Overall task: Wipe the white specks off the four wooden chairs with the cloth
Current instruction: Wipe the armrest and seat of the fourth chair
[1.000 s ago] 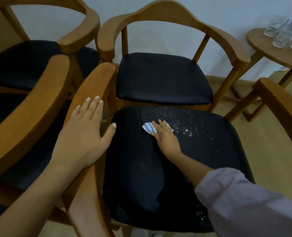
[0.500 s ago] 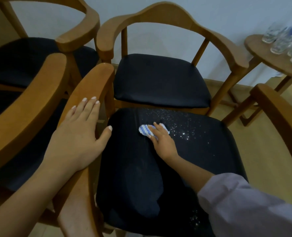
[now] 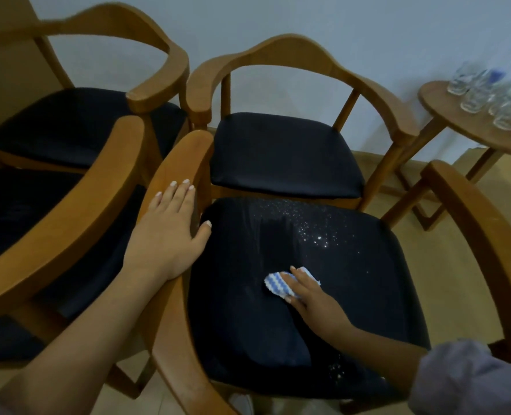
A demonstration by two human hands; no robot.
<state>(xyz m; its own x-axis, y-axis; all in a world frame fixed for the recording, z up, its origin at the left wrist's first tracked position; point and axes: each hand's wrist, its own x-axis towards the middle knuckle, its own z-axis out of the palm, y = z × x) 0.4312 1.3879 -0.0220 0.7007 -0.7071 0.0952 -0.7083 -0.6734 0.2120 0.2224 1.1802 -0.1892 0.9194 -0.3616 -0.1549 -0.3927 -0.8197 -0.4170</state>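
- Cloth (image 3: pixel 278 285): small, blue-and-white striped, bunched, lying mid-seat on the near-right chair (image 3: pixel 473 223).
- White specks (image 3: pixel 314 235): scattered over the far part of that chair's black seat, with a few more by its front edge.
- Near-left chair (image 3: pixel 68 223), far-left chair (image 3: pixel 158 55) and far-right chair (image 3: pixel 308 52): wooden armchairs with curved backs and black seats, standing close together.

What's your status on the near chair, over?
Left hand flat on the armrest. Right hand presses the cloth on the seat. White specks left at its far side, a few at the near edge. Nothing in the way.
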